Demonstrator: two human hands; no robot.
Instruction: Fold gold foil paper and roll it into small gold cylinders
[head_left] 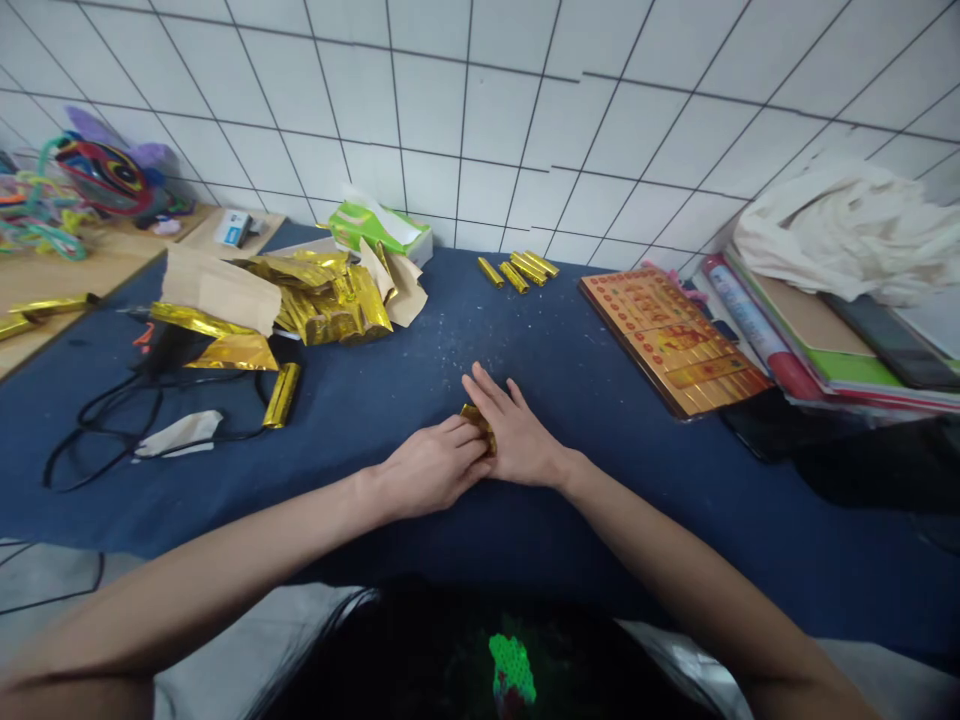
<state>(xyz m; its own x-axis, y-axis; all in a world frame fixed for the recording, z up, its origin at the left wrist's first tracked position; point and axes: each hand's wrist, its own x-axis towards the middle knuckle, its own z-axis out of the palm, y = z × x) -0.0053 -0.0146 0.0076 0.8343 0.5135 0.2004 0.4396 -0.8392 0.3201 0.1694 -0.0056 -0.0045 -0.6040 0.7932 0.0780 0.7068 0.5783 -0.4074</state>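
Observation:
At the middle of the blue cloth, both hands meet over a small piece of gold foil paper, most of it hidden beneath them. My left hand curls its fingers closed on the near-left side of the foil. Against its right side lies my right hand, its fingers stretched out and apart. Farther back are several gold foil rolls. Another gold roll rests to the left, close to a black cord.
Crumpled gold foil sheets and brown paper lie at back left, before a green tissue pack. An orange-gold printed stack sits at right, beside books and a phone. A tiled wall stands behind.

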